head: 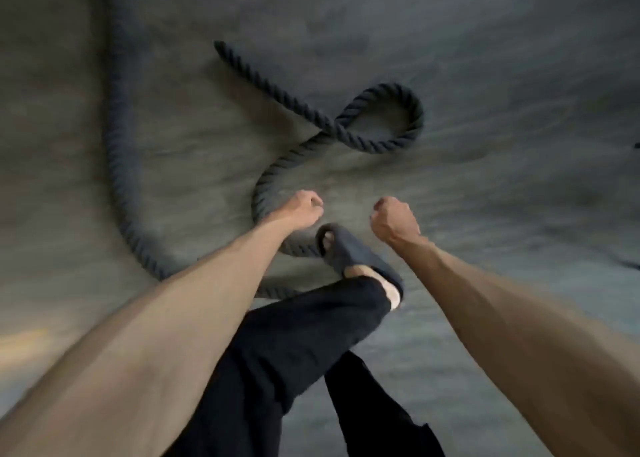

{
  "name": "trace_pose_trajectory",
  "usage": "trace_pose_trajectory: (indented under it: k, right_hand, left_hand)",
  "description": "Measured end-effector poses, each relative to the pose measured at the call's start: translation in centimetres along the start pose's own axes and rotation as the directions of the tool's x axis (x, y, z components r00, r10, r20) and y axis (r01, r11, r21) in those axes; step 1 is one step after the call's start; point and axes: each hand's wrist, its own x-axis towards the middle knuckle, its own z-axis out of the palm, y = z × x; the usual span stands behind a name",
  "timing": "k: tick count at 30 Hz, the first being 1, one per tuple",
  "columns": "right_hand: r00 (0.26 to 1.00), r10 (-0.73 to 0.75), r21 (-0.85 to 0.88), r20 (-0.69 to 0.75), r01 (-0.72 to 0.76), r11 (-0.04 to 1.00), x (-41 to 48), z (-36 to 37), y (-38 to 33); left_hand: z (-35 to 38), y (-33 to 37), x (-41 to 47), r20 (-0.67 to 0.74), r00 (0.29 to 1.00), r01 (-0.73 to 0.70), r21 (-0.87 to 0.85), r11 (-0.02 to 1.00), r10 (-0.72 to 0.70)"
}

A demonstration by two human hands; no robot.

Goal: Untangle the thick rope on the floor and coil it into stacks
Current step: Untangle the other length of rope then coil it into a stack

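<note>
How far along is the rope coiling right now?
Done: nothing visible, no coiled stack in view. The rope lies loose on the floor, crossing itself in one loop. In hand: nothing; the left hand and right hand are curled fists holding no rope, while a slippered foot is at the near bend. Left: undo the crossing, then coil the whole length.

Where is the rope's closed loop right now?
Head view: the loop lies on the floor, upper right of centre, beyond the right hand and the sandal.
</note>
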Motion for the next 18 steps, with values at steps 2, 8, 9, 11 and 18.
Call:
trace_pose_trajectory:
  k: [2, 8, 9, 11, 18]
  right_hand:
    - [1.000, -0.006, -0.047, 0.006, 0.006, 0.999, 2.1, -1.9, -1.4]
    - [0.990, -0.088, -0.191, 0.112, 0.108, 0.976, 10.2, -4.5, -5.2]
    - [0.986, -0.086, -0.228, 0.146, 0.118, 0.966, 12.1, -4.7, -5.5]
    - [0.973, -0.076, -0.300, 0.216, 0.140, 0.944, 15.9, -4.8, -6.3]
    - [0.949, -0.070, -0.425, 0.306, 0.202, 0.882, 27.3, -6.3, -6.7]
  left_hand:
    - [-1.0, 1.7, 1.5, -0.004, 1.000, 0.006, -0.024, 1.000, -0.006]
    - [-2.9, 3.3, 10.0, 0.021, 0.992, 0.125, -0.117, 0.985, -0.123]
    - [-3.3, 3.5, 11.8, 0.021, 0.988, 0.154, -0.149, 0.977, -0.152]
    - [-4.0, 3.2, 14.9, -0.006, 0.971, 0.232, -0.236, 0.944, -0.240]
    - [-6.0, 3.8, 25.7, -0.079, 0.920, 0.354, -0.257, 0.899, -0.384]
